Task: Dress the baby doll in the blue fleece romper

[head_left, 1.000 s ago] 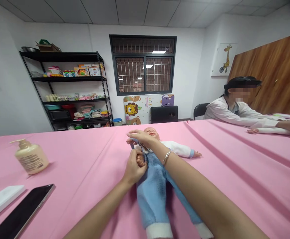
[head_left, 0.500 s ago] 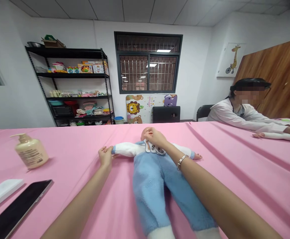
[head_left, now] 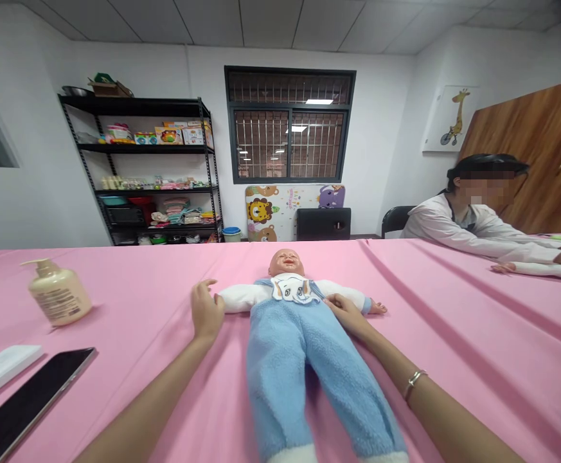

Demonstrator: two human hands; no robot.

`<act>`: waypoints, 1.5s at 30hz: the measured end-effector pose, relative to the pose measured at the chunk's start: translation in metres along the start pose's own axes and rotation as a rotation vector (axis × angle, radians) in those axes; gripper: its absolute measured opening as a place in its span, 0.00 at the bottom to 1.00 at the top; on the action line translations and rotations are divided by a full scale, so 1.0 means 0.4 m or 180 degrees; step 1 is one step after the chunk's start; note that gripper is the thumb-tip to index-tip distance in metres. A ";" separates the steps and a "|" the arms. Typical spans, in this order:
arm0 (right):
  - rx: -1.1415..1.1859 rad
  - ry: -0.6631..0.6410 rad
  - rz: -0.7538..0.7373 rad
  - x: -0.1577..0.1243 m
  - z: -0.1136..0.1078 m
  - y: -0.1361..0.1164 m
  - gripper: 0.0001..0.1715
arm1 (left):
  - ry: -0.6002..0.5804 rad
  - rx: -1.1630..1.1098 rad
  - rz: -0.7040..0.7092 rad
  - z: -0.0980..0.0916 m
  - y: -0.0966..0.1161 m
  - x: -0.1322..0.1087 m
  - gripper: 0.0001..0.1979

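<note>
A baby doll (head_left: 287,262) lies face up in blue fleece overalls (head_left: 280,360) with an elephant-face bib and white sleeves. My left hand (head_left: 207,312) is closed around the end of the doll's outstretched arm at picture left, hiding its cuff and small hand. At the other side of the chest, my right hand (head_left: 346,312) has bent fingers at the edge of the overalls near the strap, gripping the cloth there. A silver bracelet (head_left: 412,384) circles my right wrist. The doll's other hand (head_left: 379,308) lies free on the cloth.
A pump bottle (head_left: 61,292), a white case-like object (head_left: 5,370) and a phone (head_left: 34,399) stand or lie at left on the pink tablecloth (head_left: 140,308). A seated person (head_left: 468,222) reaches toward another doll's arm (head_left: 535,267) at right. Behind is a loaded shelf (head_left: 140,148).
My right hand has moved from the doll's face down to the side of its chest, uncovering the face and bib. My left hand stays at the doll's arm, turned more upright.
</note>
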State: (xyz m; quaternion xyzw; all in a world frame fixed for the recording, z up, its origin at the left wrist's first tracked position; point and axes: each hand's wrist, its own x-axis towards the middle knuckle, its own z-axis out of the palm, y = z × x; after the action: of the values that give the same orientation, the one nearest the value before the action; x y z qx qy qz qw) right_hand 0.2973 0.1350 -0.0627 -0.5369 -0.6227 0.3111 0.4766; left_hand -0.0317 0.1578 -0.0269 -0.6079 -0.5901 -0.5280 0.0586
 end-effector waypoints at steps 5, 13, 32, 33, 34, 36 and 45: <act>0.0150 -0.0203 0.0149 -0.018 -0.016 -0.032 0.20 | -0.1899 -0.0818 -0.0183 0.038 0.088 -0.079 0.06; 0.0409 -0.0479 0.0425 -0.052 -0.019 -0.078 0.13 | -0.2112 -0.2366 -0.0255 0.041 0.124 -0.084 0.17; 0.0271 0.0259 0.0054 -0.024 0.024 -0.028 0.10 | -0.1536 -0.1209 0.0150 0.043 0.034 -0.044 0.10; 0.0298 0.0230 0.0049 -0.022 0.022 -0.027 0.10 | -0.1269 -0.1134 0.0120 0.035 0.033 -0.040 0.10; 0.0321 0.0201 0.0043 -0.020 0.021 -0.025 0.11 | -0.1051 -0.1054 0.0103 0.026 0.033 -0.035 0.11; 0.0356 0.0149 0.0013 -0.016 0.021 -0.023 0.12 | -0.0784 -0.0897 0.0169 0.010 0.038 -0.022 0.11; 0.0332 0.0007 -0.0187 0.003 0.043 0.001 0.19 | -0.1913 -0.0494 0.1742 0.045 0.134 0.071 0.16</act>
State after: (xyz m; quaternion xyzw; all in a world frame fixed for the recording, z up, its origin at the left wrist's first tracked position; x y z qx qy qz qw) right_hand 0.2817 0.1384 -0.0690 -0.4931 -0.6206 0.3284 0.5136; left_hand 0.0130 0.1730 0.0150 -0.8721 -0.3559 -0.3349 -0.0241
